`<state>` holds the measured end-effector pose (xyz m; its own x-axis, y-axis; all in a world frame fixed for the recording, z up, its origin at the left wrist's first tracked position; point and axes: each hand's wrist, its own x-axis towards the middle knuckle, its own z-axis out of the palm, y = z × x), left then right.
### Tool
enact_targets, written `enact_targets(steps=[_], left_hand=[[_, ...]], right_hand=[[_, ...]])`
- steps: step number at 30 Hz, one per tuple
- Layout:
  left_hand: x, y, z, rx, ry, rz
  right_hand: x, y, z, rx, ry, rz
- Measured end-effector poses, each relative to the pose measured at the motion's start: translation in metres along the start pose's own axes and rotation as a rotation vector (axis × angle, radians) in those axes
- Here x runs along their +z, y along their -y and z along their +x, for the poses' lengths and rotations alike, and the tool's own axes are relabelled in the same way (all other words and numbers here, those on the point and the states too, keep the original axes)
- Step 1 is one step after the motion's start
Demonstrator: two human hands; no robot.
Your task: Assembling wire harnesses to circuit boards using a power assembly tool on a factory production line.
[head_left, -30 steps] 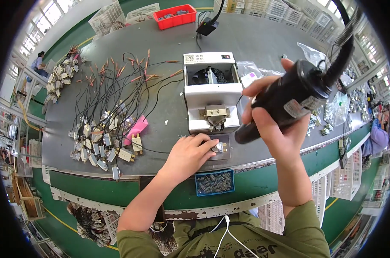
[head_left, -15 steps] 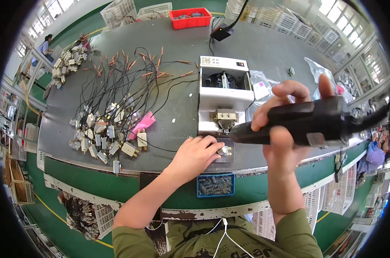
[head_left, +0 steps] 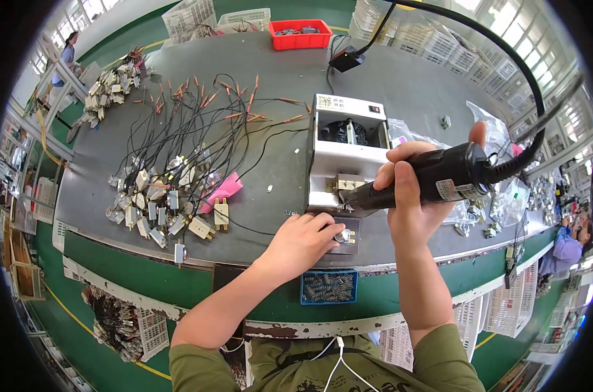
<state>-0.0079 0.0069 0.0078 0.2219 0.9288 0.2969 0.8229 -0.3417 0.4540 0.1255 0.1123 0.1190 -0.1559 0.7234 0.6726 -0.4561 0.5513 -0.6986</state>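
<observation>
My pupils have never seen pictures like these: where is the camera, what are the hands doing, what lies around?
There is no robot: a person works bare-handed, seen by a fisheye camera on their head, which bends straight edges. The left hand touches a small plug part with brass-coloured prongs. The right hand grips a black, cylindrical corded tool, its tip by the front of a white, box-shaped machine. On the smooth grey tabletop, to the left, lies a heap of pale, black-cabled plugs; a red plastic bin stands at the far edge.
</observation>
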Motion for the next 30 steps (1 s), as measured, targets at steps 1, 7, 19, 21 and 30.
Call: enact_targets(steps=[1,7,19,21,30], left_hand=[[0.0,0.0,0.0,-0.001,-0.002,0.001],[0.002,0.0,0.0,-0.008,0.014,0.011],[0.004,0.001,-0.002,0.015,0.013,0.012],[0.004,0.004,-0.002,0.03,-0.024,-0.009],[0.001,0.0,-0.001,-0.009,0.011,-0.006]], right_hand=[[0.0,0.0,-0.001,0.016,-0.001,-0.004],[0.006,-0.001,-0.001,0.023,0.005,-0.063],[0.022,0.004,0.006,0.132,-0.095,0.091],[0.01,-0.001,0.003,0.039,0.107,-0.088],[-0.017,0.021,-0.035,0.174,0.096,-0.064]])
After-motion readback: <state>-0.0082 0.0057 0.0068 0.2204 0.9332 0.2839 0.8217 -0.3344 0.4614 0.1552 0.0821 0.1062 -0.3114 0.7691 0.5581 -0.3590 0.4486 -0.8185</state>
